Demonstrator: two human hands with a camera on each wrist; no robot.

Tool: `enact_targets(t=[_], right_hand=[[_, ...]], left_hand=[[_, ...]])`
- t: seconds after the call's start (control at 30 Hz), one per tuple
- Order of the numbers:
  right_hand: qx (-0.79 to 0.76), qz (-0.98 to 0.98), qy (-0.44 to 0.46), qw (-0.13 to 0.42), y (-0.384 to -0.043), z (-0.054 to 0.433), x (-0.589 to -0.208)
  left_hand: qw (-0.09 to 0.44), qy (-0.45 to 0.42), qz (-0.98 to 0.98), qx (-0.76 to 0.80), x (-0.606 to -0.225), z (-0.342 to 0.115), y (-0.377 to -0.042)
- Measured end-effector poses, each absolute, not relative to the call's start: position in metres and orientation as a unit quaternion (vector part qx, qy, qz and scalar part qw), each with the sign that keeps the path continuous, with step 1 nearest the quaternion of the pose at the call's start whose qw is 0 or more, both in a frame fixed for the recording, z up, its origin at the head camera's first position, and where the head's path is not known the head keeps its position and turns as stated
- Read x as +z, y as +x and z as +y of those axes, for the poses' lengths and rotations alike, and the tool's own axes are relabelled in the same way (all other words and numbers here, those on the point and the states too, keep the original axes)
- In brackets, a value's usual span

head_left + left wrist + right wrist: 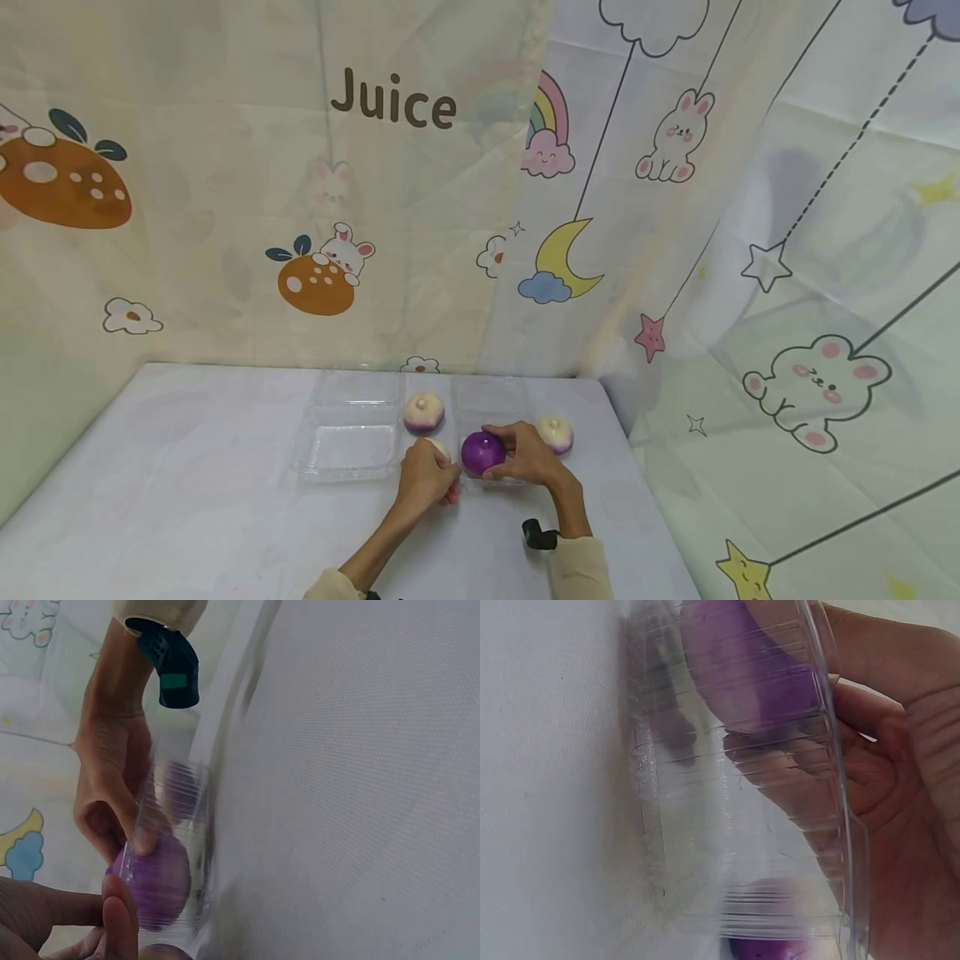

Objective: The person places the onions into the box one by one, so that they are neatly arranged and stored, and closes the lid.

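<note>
One purple ball (482,452) in the right hand (531,454)

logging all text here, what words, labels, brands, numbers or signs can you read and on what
"Juice": dark letters on the cream cartoon-print fabric backdrop.
No readable text on the open clear plastic box at left, the open clear plastic box at right or the glossy purple ball in the right hand.
Any marking on the dark green wrist-worn device is too small to read.
</note>
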State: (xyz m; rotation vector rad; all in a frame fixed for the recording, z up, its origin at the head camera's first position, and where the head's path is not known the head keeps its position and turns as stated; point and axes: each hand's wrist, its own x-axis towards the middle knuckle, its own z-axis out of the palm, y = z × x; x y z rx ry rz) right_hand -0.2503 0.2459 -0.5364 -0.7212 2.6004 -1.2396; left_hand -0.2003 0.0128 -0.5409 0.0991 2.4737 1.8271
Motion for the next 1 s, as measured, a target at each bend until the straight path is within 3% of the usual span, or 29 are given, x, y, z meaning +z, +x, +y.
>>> enact_targets(t=[1.0], right_hand=[[-0.412, 0.874, -0.236, 0.105, -0.2526, 0.2444, -0.5374]], left_hand=[[0.033, 0.036, 0.797, 0.601, -0.5380, 0.0124, -0.1994]])
